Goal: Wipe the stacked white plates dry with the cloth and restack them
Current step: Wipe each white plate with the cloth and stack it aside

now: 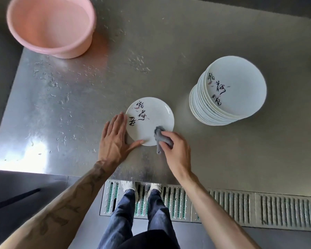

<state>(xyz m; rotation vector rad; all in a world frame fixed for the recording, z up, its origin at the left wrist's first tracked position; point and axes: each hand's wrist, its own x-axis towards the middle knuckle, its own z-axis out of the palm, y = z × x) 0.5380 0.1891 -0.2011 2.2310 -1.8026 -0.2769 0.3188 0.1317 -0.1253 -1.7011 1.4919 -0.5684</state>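
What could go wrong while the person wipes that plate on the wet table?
1. The plate lies on a steel counter with water drops, and the left hand only steadies its edge with flat fingers, so it might slide as the right hand rubs with the cloth.
2. The tall stack of plates looks uneven; a bump could topple it.
3. The small bunched cloth might miss damp spots.

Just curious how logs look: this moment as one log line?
step: wipe lone plate | left hand: flat, touching plate edge | right hand: grips grey cloth on plate | plate stack: apart at right
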